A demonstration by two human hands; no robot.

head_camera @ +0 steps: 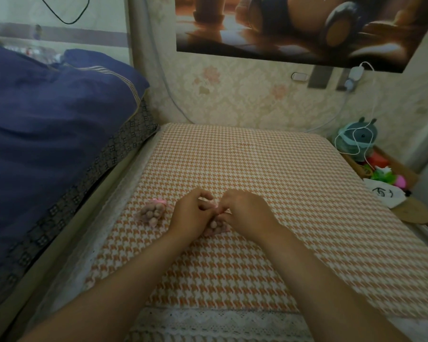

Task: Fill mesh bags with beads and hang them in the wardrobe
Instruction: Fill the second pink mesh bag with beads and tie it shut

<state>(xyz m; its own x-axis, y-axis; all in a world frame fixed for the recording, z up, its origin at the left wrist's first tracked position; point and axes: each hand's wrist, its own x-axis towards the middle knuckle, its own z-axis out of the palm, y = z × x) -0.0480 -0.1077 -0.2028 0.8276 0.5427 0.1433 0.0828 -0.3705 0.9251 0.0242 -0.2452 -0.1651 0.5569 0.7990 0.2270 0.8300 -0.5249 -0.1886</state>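
Note:
A pink mesh bag full of beads (151,211), tied with a pink ribbon bow, lies on the orange houndstooth table cover (257,164) left of my hands. A second bead-filled mesh bag (214,227) sits between my hands, mostly hidden by them. My left hand (189,213) and my right hand (245,208) meet above it, fingers curled and pinching the bag's top or its drawstring. No wardrobe is in view.
A bed with a blue quilt (47,119) runs along the left. At the right edge stand a box of colourful items (383,171), a grey plush toy (358,137) with a white cable, and a white pouch (383,193). The wallpapered wall lies ahead.

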